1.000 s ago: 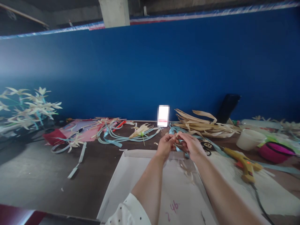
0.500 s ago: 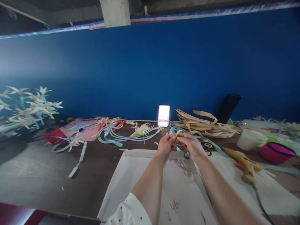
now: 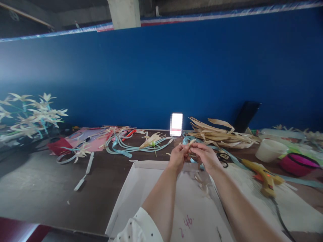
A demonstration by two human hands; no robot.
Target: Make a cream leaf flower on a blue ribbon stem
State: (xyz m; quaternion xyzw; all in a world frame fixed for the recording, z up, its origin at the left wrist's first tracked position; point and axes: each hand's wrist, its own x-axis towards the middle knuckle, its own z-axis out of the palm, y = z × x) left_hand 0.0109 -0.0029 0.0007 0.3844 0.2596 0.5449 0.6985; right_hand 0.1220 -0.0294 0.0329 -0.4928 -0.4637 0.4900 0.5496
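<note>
Head view — hands (image 3: 177, 156) (image 3: 208, 159) pinch a pale strip (image 3: 191, 143) — purple "2.46" (image 3: 188, 222) on the white box (image 3: 194, 198).

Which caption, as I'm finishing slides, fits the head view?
Left hand and right hand together hold a pale piece near dried husks.

I see the right hand (image 3: 209, 159) holding its fingers straighter than a second ago. More pale strip (image 3: 192, 143) shows at their tips.

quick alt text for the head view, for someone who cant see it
A left hand and right hand hold a small pale piece at the far edge of a white tray. Dried husks lie beyond, a yellow glue gun to the right, and pale flowers stand far left.
</note>
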